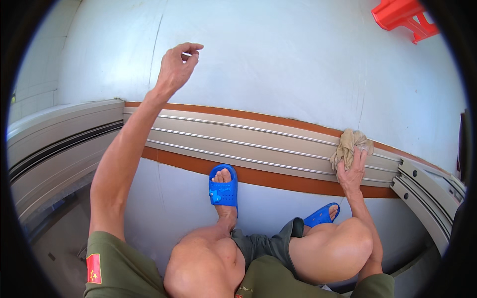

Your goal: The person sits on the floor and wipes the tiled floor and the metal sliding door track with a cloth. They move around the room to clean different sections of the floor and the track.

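My right hand (352, 171) grips a crumpled beige cloth (346, 147), pressed down near the right end of a sliding-door floor track (242, 139). The track is pale metal with several thin raised rails and a brown strip (268, 178) along each long side. Over the pale floor (268, 67) beyond the track, my left hand (180, 65) is stretched out with loosely curled fingers. A gap shows between its thumb and fingers, and it holds nothing. Part of the right palm is hidden by the cloth and the back of the hand.
Metal door frames stand at the track's left (70, 119) and right (425, 193) ends. A red plastic stool (404, 16) is at the far right. My feet, in a blue left slipper (225, 192) and a blue right slipper (320, 216), rest on the near side.
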A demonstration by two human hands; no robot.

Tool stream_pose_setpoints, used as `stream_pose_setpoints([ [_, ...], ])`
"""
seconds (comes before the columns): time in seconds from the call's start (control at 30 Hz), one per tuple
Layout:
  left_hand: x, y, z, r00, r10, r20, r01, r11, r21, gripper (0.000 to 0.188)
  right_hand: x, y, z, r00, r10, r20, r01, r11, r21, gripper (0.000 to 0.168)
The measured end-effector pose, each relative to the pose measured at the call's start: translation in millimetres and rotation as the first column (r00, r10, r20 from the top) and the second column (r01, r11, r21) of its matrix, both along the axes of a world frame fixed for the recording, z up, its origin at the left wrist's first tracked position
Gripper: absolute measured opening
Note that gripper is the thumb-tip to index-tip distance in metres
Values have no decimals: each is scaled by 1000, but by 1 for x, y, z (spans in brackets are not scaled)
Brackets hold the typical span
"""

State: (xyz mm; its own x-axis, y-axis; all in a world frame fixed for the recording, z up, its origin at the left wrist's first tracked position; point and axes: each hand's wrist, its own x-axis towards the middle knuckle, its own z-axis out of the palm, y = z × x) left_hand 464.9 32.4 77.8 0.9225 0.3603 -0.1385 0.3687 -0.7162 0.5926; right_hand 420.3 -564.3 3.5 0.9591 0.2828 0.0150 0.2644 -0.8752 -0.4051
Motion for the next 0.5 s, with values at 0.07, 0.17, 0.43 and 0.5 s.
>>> stream_pose_setpoints([
  [0.07, -51, -9, 2, 997, 81, -3, -80, 990, -113, 32, -6, 51, 4, 972, 229, -59, -226, 972, 59, 60],
  [0.17, -130, -81, -7, 969, 245, -15, -231, 886, -402, 30, -4, 146, 15, 766, 568, -303, -525, 823, 215, 66],
  [0.43, -199, -157, -28, 949, 300, 103, -290, 952, -97, 79, 20, 327, 39, 133, 820, -557, -392, 559, 730, 78],
  [0.5, -209, -144, -45, 987, 161, 14, -161, 979, 122, 83, 33, 320, 44, 260, 763, -592, -437, 640, 632, 59],
])
